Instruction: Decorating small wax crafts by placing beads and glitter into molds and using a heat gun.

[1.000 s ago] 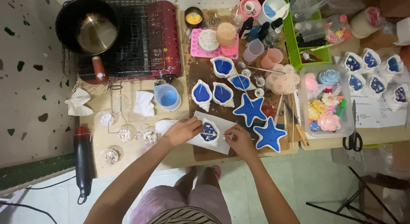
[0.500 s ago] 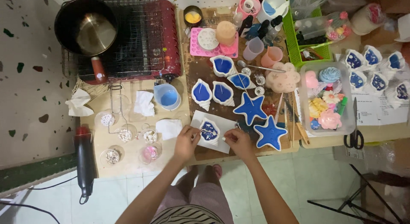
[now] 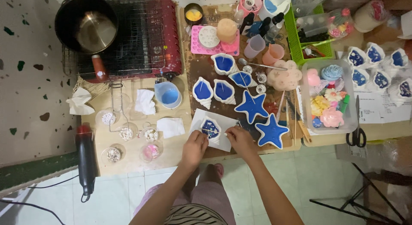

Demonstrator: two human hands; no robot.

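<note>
Both hands have slid toward the lower centre of the frame, left hand (image 3: 195, 145) and right hand (image 3: 240, 140) now pinching opposite edges of the blue-filled shell mould (image 3: 210, 129) on white paper (image 3: 226, 122).

Single head-worn view, looking steeply down from well above onto the low craft table (image 3: 171, 158), floor and the wearer's forearms.
</note>
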